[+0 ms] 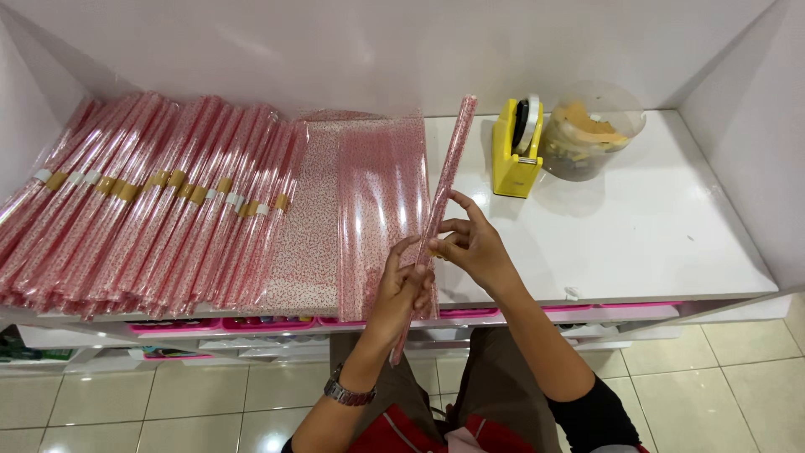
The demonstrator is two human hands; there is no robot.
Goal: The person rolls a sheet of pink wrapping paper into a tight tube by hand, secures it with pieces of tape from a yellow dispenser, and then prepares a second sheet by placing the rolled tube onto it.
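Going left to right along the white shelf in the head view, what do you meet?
Pile of rolled red-patterned wrap tubes → flat red-patterned sheets → the single rolled tube held by the left hand and the right hand → yellow tape dispenser → clear lidded plastic tub.

The left half of the white shelf (637,243) is blocked by a dense row of rolled pink wrap (142,201), with flat pink sheets (360,201) spread just beside it out to the front edge. At the back, a yellow tape dispenser (515,151) and a clear round tub (591,134) stand touching each other near the wall. The right and front-right of the shelf lies bare, bounded by white side walls, so a hand passes freely there.
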